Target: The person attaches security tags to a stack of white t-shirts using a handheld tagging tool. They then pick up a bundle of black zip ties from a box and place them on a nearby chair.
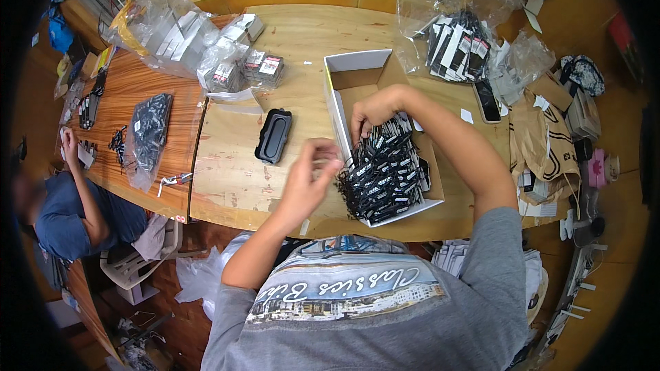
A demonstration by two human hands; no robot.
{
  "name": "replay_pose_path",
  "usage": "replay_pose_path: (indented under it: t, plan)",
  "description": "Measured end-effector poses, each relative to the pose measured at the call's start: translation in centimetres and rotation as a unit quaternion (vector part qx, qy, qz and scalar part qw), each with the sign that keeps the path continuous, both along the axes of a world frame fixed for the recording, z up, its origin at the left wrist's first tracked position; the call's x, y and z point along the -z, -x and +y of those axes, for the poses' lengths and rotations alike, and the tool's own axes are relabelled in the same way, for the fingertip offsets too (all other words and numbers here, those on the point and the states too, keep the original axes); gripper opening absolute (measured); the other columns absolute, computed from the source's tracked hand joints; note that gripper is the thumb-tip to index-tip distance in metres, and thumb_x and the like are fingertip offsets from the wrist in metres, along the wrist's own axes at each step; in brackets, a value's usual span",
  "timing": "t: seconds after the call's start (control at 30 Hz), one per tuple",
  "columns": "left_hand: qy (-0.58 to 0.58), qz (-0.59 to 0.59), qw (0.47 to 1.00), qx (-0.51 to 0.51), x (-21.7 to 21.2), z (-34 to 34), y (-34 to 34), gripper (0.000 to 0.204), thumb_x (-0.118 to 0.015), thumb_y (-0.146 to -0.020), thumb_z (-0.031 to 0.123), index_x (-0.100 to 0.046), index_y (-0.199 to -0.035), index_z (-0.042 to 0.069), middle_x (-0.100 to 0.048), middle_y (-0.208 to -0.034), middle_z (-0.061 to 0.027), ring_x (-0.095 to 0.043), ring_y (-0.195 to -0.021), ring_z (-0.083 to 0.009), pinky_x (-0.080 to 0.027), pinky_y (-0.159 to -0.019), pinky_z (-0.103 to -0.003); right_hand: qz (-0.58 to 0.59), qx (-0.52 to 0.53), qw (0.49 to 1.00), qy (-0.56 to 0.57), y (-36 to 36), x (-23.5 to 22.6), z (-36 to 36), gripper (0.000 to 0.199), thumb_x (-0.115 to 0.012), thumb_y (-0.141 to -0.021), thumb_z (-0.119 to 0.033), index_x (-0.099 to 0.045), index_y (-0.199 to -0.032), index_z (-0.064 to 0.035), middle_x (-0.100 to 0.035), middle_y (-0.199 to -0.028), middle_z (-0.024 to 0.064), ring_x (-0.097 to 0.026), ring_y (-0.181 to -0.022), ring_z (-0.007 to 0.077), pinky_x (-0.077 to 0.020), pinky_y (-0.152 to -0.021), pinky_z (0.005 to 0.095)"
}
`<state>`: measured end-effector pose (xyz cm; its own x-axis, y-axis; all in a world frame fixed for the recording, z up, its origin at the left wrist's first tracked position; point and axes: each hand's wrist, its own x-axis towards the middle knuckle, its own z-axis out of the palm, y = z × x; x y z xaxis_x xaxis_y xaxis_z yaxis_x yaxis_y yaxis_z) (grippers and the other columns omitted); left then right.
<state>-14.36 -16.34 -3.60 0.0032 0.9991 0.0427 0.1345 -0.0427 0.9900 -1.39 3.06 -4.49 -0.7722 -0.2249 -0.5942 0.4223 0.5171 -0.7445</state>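
Observation:
In front of me on the table stands a white cardboard box [335, 106], its near part heaped with many small black pieces [388, 172] bearing white print, some with thin black cords. My right hand [375, 111] reaches down into the box at the far edge of the heap. Its fingers are bent and closed, and their tips are hidden, so I cannot make out what they hold. Just outside the box's left wall is my left hand [314, 173], fingers loosely curved and thumb apart, with nothing seen in it. A black oblong tray [275, 136] lies left of that hand.
Small packed boxes [262, 69] and clear plastic bags stand at the back left. Black-and-white packets [459, 48], a phone [487, 102] and a brown paper bag [543, 130] are at the right. A person [86, 209] sits at the left table beside a bag of black parts [149, 134] and pliers [176, 180].

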Motion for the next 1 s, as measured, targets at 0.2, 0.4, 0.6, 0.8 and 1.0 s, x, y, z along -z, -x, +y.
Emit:
replay_pose_path:
  t: [0.2, 0.4, 0.6, 0.8, 1.0]
  plan:
    - [0.058, -0.027, 0.997, 0.033, -0.8, -0.5, -1.6, 0.009, -0.052, -0.078, 0.003, -0.043, -0.076, 0.002, -0.046, -0.063, 0.0015, -0.042, -0.057, -0.0036, -0.034, -0.052, -0.017, 0.039, 0.062, 0.997, 0.004, -0.5, -0.7, -0.2, 0.022, -0.053, -0.073, -0.001, -0.056, -0.095, 0.002, -0.061, -0.087, 0.0095, -0.054, -0.08, 0.0139, -0.0417, -0.072, 0.0244]
    - [0.081, 0.014, 0.995, 0.063, -1.6, -1.5, 2.9, 0.008, -0.052, -0.079, 0.004, -0.047, -0.073, 0.001, -0.047, -0.058, 0.0016, -0.04, -0.051, -0.0024, -0.033, -0.044, -0.016, -0.044, 0.025, 0.997, 0.057, -0.2, 2.0, 0.0, 0.032, -0.047, -0.072, 0.003, -0.053, -0.104, 0.0, -0.056, -0.101, 0.0115, -0.053, -0.088, 0.0147, -0.0399, -0.078, 0.0233]
    - [-0.01, 0.262, 0.963, 0.068, -0.3, -2.0, 6.7, 0.01, -0.055, -0.075, 0.008, -0.049, -0.074, 0.001, -0.053, -0.077, -0.004, -0.05, -0.069, -0.0145, -0.041, -0.06, -0.028, 0.031, 0.092, 0.995, -0.006, -1.6, 0.1, -0.2, 0.034, -0.039, -0.073, 0.006, -0.054, -0.103, -0.0017, -0.055, -0.103, 0.0112, -0.052, -0.093, 0.0177, -0.0392, -0.08, 0.0248]
    - [-0.089, 0.02, 0.995, -0.028, -0.9, -0.7, -0.8, 0.049, -0.055, -0.077, 0.022, -0.029, -0.112, 0.0, -0.04, -0.106, -0.0128, -0.039, -0.1, -0.0215, -0.035, -0.083, -0.034, 0.07, 0.144, 0.951, -0.265, -1.0, -4.0, -2.3, 0.034, -0.043, -0.064, 0.005, -0.059, -0.092, -0.0042, -0.059, -0.09, 0.0141, -0.056, -0.085, 0.0231, -0.0428, -0.074, 0.0304]
    - [0.056, -0.04, 0.995, -0.065, 1.2, -1.4, -3.5, 0.049, -0.053, -0.079, 0.027, -0.027, -0.108, -0.003, -0.04, -0.101, -0.0151, -0.047, -0.085, -0.0189, -0.042, -0.071, -0.029, 0.24, 0.307, 0.817, -0.425, -5.0, -8.3, -5.3, 0.029, -0.046, -0.064, 0.002, -0.059, -0.09, -0.0037, -0.058, -0.088, 0.013, -0.055, -0.083, 0.0278, -0.0425, -0.072, 0.034]
